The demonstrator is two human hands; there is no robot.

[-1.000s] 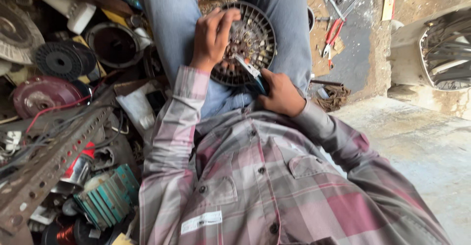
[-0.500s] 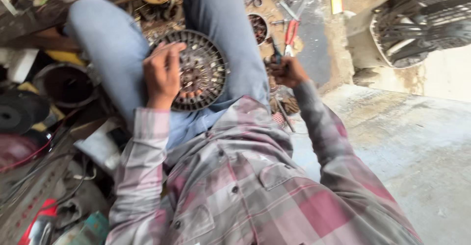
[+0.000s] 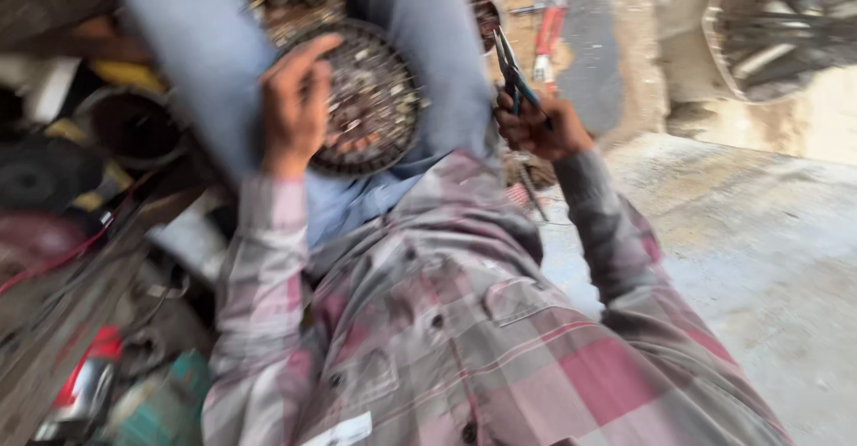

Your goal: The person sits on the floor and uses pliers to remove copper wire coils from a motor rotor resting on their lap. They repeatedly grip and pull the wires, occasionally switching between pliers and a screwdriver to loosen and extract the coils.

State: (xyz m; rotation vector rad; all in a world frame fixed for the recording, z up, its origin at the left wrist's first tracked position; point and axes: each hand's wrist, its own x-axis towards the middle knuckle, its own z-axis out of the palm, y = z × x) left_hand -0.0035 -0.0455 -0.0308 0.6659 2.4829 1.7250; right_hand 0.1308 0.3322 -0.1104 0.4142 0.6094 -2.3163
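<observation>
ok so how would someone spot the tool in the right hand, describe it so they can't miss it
Start at the round dark grille resting on the blue-trousered lap. Just to its right, past the knee, the right hand is raised, shut around a pair of slim pliers. Their dark, narrow tips point up and away, unlike the red-handled tool lying on the ground beyond.

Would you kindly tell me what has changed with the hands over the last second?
The right hand has lifted off the round grille and moved out past the right knee, taking the pliers with it. The left hand stays on the grille, which remains between the legs.
</observation>
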